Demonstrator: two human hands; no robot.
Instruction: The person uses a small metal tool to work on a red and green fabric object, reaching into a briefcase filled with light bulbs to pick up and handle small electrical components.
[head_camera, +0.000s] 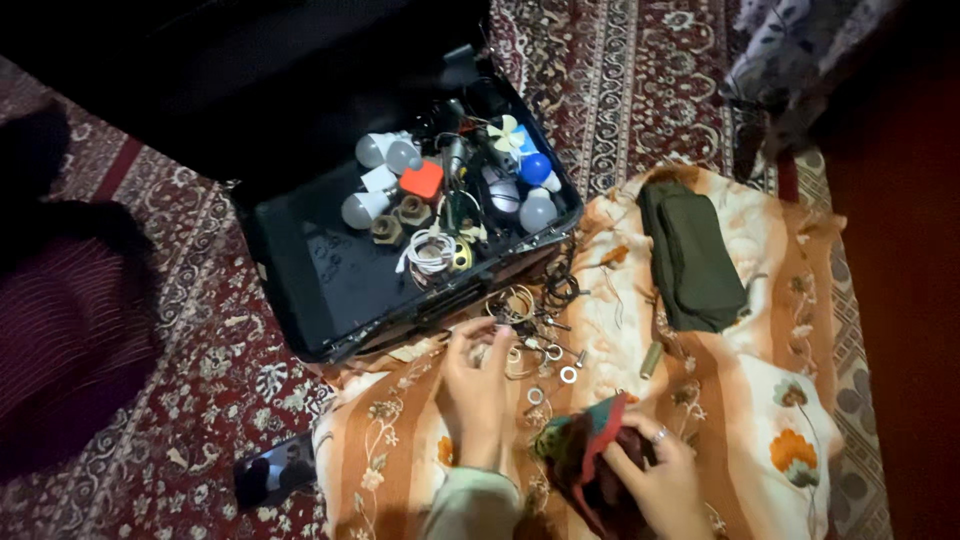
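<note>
right hand (655, 470): nearest camera, clenched on dark multicoloured pouch (590, 455), apparently steadying it | left hand (478, 375): fingers narrowed to pinch among washers (550, 365) spread on floral cloth (790, 400), just below open black case (330, 280) | contents of pinch: cannot tell

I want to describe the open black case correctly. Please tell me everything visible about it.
The black case lies open on the patterned red carpet, its near corner overlapping the orange flowered cloth. It looks rigid, with a dark lining. The right part holds white bulbs, a blue bulb, an orange block, a small fan blade and coiled wires; the left part is bare. Neither hand touches it.
</note>
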